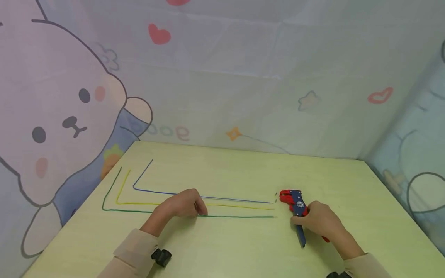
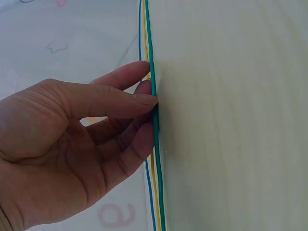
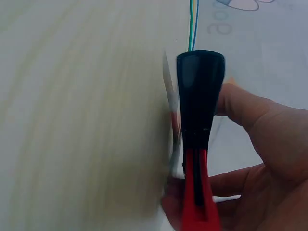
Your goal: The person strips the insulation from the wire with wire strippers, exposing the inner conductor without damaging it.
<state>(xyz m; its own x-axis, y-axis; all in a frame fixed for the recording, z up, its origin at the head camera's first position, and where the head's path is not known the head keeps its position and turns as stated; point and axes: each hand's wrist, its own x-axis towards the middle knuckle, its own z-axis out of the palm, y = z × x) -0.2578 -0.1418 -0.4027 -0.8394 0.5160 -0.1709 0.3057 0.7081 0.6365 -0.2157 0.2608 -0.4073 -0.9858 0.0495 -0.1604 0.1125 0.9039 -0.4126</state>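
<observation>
Readable writing: only "good" on the backdrop [image 1: 167, 131] behind the table [image 1: 226, 166]; round badge on the stripper [image 1: 295, 202] too small to read. Left hand [image 1: 182, 204] sits mid-run on the wires, fingers curled, thumb and fingertips [image 2: 144, 98] pinching the green wire [image 1: 240, 216] against the table. Yellow wire [image 1: 240, 206] and blue wire [image 1: 236, 199] run parallel just behind it; all three turn an L corner toward the far left edge. Right hand [image 1: 318, 222] grips the stripper by its handles, fingers wrapped round, red head pointing at the wire ends, just beside them, not touching. Bare tabletop to the right and near side; left corner is close to the wire bends
</observation>
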